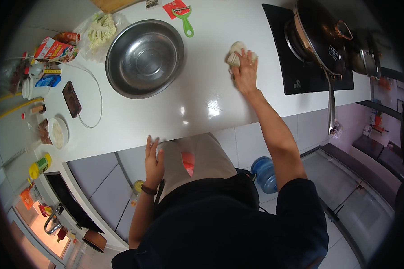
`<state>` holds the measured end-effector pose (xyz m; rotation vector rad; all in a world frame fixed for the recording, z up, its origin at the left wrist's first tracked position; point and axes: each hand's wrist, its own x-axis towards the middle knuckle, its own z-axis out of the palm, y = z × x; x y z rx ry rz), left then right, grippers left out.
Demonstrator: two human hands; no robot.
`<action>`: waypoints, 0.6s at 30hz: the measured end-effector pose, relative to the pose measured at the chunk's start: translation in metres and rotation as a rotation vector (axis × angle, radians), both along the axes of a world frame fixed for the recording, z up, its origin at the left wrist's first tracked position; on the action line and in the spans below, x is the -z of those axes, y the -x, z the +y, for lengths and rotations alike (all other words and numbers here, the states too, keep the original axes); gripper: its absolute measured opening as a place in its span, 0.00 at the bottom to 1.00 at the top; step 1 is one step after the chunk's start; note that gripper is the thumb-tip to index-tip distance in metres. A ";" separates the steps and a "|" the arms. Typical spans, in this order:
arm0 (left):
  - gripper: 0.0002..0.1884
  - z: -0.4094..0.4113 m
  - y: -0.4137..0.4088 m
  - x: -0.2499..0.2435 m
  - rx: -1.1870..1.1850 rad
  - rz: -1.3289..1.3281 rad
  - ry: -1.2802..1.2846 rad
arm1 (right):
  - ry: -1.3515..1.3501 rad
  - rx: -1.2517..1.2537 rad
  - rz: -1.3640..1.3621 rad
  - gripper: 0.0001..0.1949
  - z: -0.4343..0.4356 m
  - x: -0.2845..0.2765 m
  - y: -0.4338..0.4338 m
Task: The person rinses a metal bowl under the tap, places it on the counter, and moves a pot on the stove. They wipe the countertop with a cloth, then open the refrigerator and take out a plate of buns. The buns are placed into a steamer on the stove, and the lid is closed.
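My right hand presses down on a crumpled off-white cloth on the white countertop, left of the black gas stove. The cloth bunches out past my fingertips, and part of it is hidden beneath the palm. At the counter's front edge, my left hand is raised with its fingers apart and nothing in it. A wide stainless steel basin stands on the counter between the two hands and farther back; no food shows inside. Behind its right rim lies a green peeler, partly over a red packet.
Cauliflower in a clear bag sits left of the basin. A phone trails a white cable. The white bowl is near the left edge. A wok rests on the stove, its handle jutting past the counter's front.
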<state>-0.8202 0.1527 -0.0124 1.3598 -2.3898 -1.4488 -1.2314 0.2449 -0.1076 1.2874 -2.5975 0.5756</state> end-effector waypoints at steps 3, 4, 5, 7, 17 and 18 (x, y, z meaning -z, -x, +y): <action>0.21 -0.002 0.003 -0.010 0.000 -0.026 0.032 | 0.642 0.376 -1.078 0.17 0.000 -0.077 -0.014; 0.21 -0.002 -0.001 -0.007 -0.014 -0.038 0.027 | 0.861 0.353 -1.225 0.16 0.018 -0.078 -0.009; 0.21 -0.002 -0.008 -0.002 -0.029 -0.050 0.023 | 0.877 0.396 -1.289 0.17 0.034 -0.081 -0.006; 0.22 -0.003 -0.013 0.005 -0.022 -0.050 0.038 | 0.756 0.607 -0.925 0.18 0.063 -0.067 -0.010; 0.21 0.008 -0.019 -0.001 0.042 -0.054 0.157 | -0.316 -0.107 -0.041 0.26 0.078 -0.029 0.036; 0.21 0.009 -0.023 -0.001 0.035 -0.069 0.160 | -0.327 -0.113 -0.041 0.27 0.071 -0.027 0.043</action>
